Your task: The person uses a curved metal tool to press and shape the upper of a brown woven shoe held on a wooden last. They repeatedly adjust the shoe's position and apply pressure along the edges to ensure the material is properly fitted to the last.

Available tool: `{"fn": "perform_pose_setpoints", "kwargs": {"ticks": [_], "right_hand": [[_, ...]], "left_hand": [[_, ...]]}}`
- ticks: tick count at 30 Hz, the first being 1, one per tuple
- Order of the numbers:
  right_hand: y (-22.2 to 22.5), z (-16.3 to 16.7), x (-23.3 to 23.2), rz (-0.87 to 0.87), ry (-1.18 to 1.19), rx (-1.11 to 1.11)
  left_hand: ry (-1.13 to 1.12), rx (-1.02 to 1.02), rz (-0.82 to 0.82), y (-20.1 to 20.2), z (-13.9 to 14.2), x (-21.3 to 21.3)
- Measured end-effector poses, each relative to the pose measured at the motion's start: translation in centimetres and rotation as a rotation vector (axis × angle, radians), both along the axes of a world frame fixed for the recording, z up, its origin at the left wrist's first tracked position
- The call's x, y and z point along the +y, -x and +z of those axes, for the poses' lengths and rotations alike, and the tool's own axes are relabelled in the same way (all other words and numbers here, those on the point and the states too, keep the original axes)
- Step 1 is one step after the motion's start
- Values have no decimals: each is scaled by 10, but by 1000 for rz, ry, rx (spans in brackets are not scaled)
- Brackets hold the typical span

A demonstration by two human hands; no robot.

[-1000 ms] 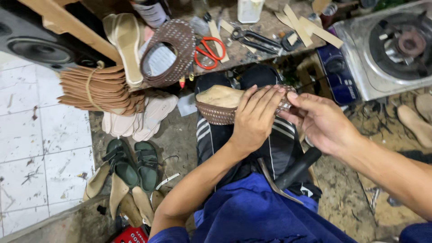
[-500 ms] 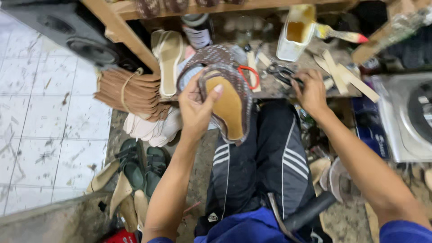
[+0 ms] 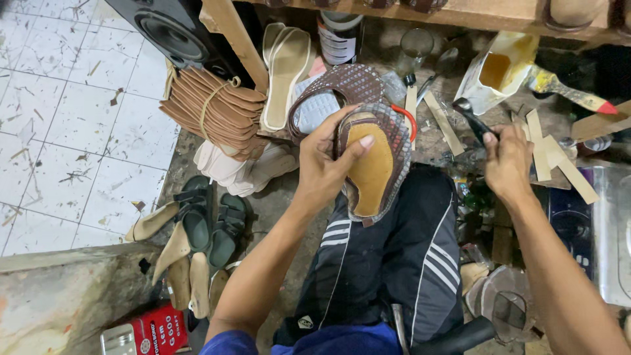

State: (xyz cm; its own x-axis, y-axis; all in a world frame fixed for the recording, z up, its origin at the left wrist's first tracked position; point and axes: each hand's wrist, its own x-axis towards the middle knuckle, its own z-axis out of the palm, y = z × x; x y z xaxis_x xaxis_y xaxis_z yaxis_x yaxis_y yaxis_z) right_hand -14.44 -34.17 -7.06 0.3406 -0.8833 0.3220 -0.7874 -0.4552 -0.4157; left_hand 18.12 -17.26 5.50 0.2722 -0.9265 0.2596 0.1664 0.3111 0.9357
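My left hand [image 3: 328,164] grips an unfinished shoe [image 3: 374,164] sole-up above my knee: a tan insole framed by brown woven upper material folded over its edge. My thumb presses on the insole near the toe. My right hand [image 3: 506,161] is out over the cluttered bench, closed around the dark handle of a tool [image 3: 470,115] that points up and away from me. Its working end is hard to make out.
On the bench lie red-handled scissors [image 3: 404,115], wooden strips [image 3: 440,121], a glue-stained container [image 3: 499,69], a brush [image 3: 568,92] and a woven upper [image 3: 342,85]. A tied stack of brown soles [image 3: 213,108], pale insoles [image 3: 286,72], green sandals [image 3: 210,220] and a red tin [image 3: 148,332] sit to the left.
My left hand lifted the shoe off my lap and turned it sole-up. My right hand left the shoe, reached to the bench and closed on the dark-handled tool.
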Motion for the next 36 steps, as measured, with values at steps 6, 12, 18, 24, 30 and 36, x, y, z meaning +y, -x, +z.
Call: {"fn": "perform_pose_setpoints", "kwargs": {"ticks": [6,12,18,24,30,36], "right_hand": [[10,98,47,20,-222,-359],[-7,201,120,445,-601,-1108],[-10,236,182,471,-972,-1206],[-14,229,224,354,-998,-581],[-18,243,246,418,-854,-206],[-26,276,256,359,-861,-19]], "left_hand": [[51,-42,-69,13,9,13],[125,-57,-112,21,12,21],[132,-174,-76,27,13,35],[162,-258,-64,45,22,57],[297,-495,-41,74,24,89],[417,-601,-53,90,25,102]]}}
